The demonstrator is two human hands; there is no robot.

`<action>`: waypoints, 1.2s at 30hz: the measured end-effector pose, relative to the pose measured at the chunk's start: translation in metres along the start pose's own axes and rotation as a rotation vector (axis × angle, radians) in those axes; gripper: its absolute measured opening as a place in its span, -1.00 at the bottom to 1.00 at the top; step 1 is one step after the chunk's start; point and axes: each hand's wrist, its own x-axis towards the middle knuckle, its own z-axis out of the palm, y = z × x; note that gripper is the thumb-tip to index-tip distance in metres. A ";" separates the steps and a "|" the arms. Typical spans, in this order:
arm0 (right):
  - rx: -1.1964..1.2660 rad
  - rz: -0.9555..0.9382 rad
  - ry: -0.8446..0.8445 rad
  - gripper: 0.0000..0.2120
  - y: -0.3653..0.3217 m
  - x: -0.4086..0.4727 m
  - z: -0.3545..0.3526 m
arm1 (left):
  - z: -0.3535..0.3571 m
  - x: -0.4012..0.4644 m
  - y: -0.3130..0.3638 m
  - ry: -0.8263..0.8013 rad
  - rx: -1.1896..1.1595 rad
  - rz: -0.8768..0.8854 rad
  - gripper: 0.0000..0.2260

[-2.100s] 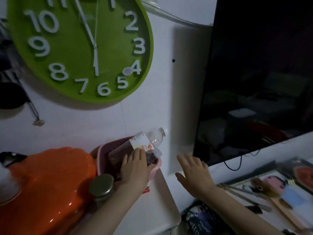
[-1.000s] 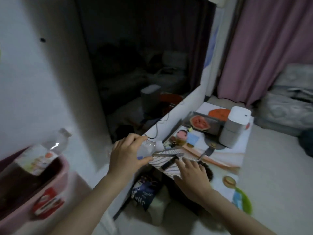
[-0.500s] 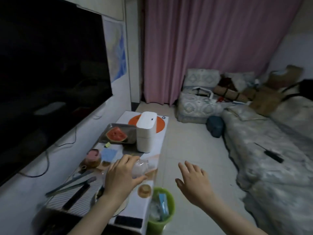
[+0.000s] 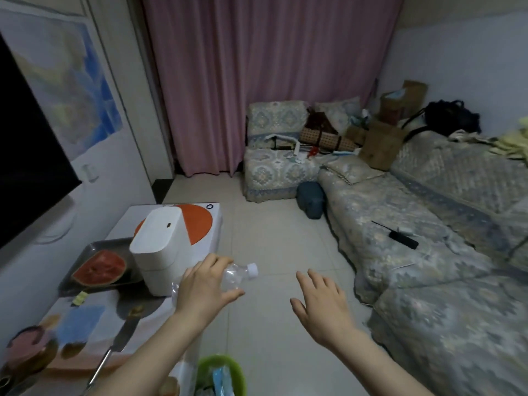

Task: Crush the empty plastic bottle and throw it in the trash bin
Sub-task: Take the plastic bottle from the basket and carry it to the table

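Note:
My left hand (image 4: 204,290) grips a clear empty plastic bottle (image 4: 234,277) with a white cap, held sideways in the air with the cap pointing right. Most of the bottle's body is hidden behind my fingers. My right hand (image 4: 321,305) hovers open to the right of the bottle, fingers spread, holding nothing. A green trash bin (image 4: 221,375) with wrappers inside stands on the floor at the bottom edge, below my left forearm.
A low table (image 4: 213,221) at left carries a white box-shaped appliance (image 4: 157,247), a metal tray with a watermelon slice (image 4: 98,267) and a knife (image 4: 114,350). A patterned sofa (image 4: 428,252) fills the right. Tiled floor lies between them; a pink curtain hangs behind.
The view has swung right from the clock and pink bin to the room. My left hand now holds a clear bottle, its capped neck showing. The green bin slid to the bottom edge.

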 end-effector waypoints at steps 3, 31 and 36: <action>0.004 0.030 -0.026 -0.49 0.031 0.052 -0.011 | 0.036 0.067 0.012 -0.014 -0.052 -0.006 -0.49; -0.014 -0.520 -0.262 -0.47 0.148 0.636 -0.046 | 0.175 0.472 -0.004 0.157 0.054 -0.629 -0.46; 0.004 -0.675 -0.314 -0.48 0.096 0.700 -0.023 | 0.179 0.500 -0.055 0.201 0.086 -0.774 -0.46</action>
